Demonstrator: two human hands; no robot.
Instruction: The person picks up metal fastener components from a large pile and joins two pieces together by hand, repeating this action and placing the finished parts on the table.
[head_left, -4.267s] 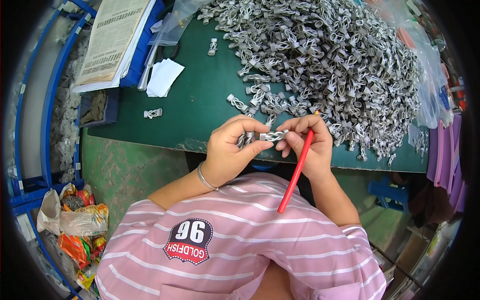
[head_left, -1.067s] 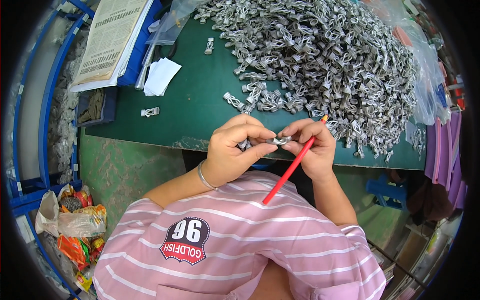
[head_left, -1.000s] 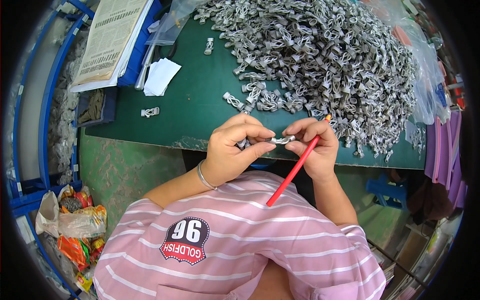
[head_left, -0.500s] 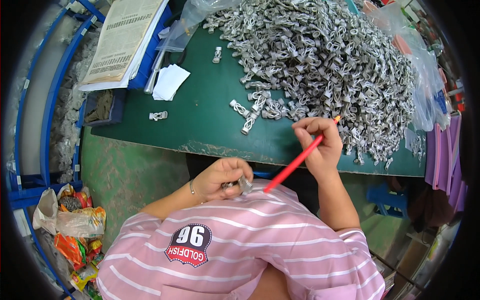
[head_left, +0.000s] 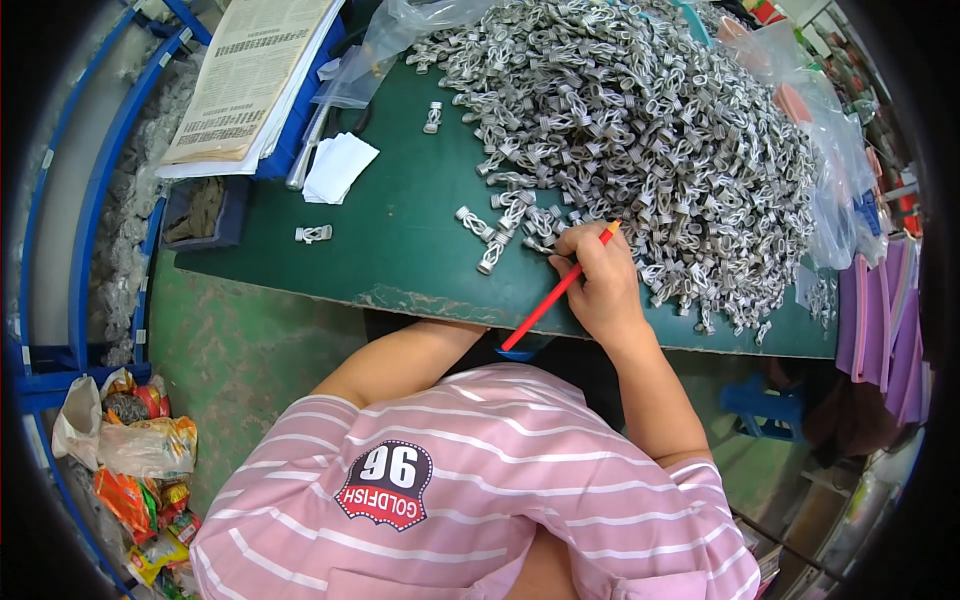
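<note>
While my right grip (head_left: pixel 598 272) holds a red pencil (head_left: pixel 548 308) aslant beside the heaped metal pieces (head_left: pixel 640 150) on the green worktop (head_left: pixel 385 215), my left grip is hidden beneath the worktop's edge, so I cannot tell whether it holds anything.

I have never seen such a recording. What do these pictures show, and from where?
There is no machine here: a person works with bare hands. The view comes from a fisheye camera on the person's head, looking down, so straight edges bend. On the green table lies a large heap of grey looped pieces, with a few loose ones nearby and white paper slips toward the left. The right hand holds a red pencil-like tool at the heap's near edge. The left forearm reaches below the table edge; that hand is hidden, so I cannot tell what it holds.
</note>
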